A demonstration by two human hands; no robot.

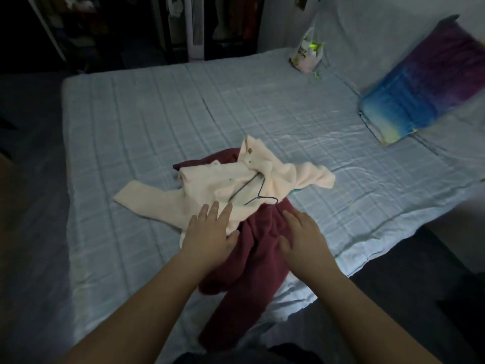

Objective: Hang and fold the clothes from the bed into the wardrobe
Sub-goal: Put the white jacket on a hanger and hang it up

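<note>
A cream cardigan [210, 179] lies crumpled on the light blue bed [131, 132], on top of a maroon garment [249, 258] that runs toward the bed's near edge. A thin dark wire hanger [258, 197] rests on the cream cardigan, its hook near the maroon cloth. My left hand [210, 229] lies flat with fingers apart on the cardigan's near edge. My right hand [304, 235] rests with spread fingers on the maroon garment, just right of the hanger's hook. Neither hand grips anything.
A plastic bag [307, 53] stands at the bed's far edge. A blue and purple pillow [420, 82] lies at the right. The dark open wardrobe [231, 24] with hanging clothes is beyond the bed, next to a white tower fan [196, 27].
</note>
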